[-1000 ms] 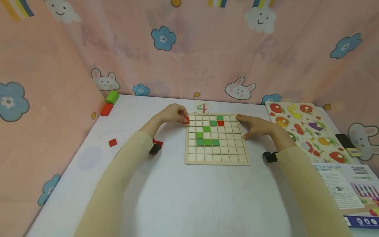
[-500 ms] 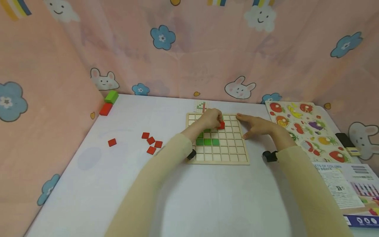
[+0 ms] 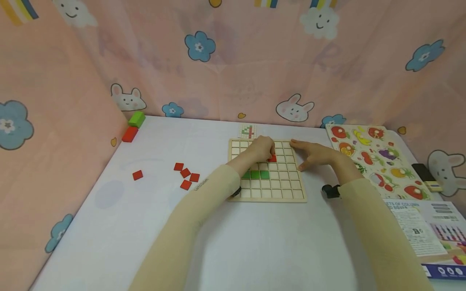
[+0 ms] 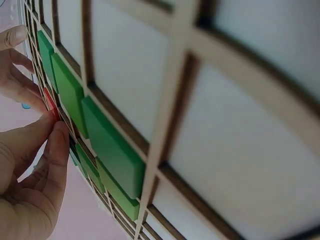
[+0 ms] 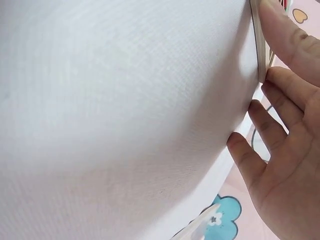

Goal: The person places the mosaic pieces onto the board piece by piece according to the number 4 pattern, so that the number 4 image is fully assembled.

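Head view: the left hand pinches a flat red square wooden tile between thumb and fingertips and holds it at a cell in the upper middle of the square wooden grid board, which lies near the far edge of the bench. Left wrist view confirms the pinch on the red tile's edge, beside seated green square tiles. The right hand lies open, fingers straight, against the board's right edge. Judged progress: several green tiles are seated and most cells remain bare. Four loose red square tiles wait toward the bench's left edge, a fifth red tile farther left. A small pattern card lies beyond the board.
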Motion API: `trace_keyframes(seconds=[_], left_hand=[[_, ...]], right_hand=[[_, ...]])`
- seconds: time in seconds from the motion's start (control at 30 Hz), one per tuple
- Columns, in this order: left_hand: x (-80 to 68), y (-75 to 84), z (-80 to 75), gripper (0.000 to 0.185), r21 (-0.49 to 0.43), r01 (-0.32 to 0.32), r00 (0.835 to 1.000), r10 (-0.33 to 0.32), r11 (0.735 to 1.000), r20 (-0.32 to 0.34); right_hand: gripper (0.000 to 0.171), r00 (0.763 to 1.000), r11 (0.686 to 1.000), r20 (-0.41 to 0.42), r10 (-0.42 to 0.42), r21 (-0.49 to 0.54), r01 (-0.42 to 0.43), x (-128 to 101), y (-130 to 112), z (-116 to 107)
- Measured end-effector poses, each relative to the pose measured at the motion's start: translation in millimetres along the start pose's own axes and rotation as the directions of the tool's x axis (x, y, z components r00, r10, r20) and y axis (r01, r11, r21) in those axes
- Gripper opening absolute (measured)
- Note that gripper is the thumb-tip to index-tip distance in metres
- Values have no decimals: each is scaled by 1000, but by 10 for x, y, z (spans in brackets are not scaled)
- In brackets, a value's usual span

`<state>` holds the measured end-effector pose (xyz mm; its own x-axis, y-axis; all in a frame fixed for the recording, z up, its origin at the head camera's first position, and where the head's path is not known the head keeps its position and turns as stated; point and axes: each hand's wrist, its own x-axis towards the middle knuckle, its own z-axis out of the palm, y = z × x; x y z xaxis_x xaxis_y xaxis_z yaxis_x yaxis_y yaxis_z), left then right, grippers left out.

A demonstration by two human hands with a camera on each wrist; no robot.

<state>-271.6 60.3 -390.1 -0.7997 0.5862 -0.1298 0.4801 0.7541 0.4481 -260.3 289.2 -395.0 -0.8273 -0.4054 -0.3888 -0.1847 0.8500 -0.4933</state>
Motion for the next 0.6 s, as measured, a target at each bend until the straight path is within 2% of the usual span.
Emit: trace_keyframes(seconds=[0.17,0.3,0.47,0.6], left_hand=[[-6,-62,-16,12,-20,-17,1000,17,1000,-4],[-76,-215,-154,13,-66,-26,1000,25,998,-18],[-251,-598,-482,18,-84,-19,1000,18,996,-8],[-479,-1006,-765,17,-59,47,998,-44,997,55]], right_hand=[[100,1000,1000,4,21,-8,-21,4,-24,1],[101,999,999,3,32,-22,-32,7,-27,0],[102,999,998,3,36,-50,-36,11,-15,-6],[102,1000,998,1,11,-59,-11,1,-12,-13]])
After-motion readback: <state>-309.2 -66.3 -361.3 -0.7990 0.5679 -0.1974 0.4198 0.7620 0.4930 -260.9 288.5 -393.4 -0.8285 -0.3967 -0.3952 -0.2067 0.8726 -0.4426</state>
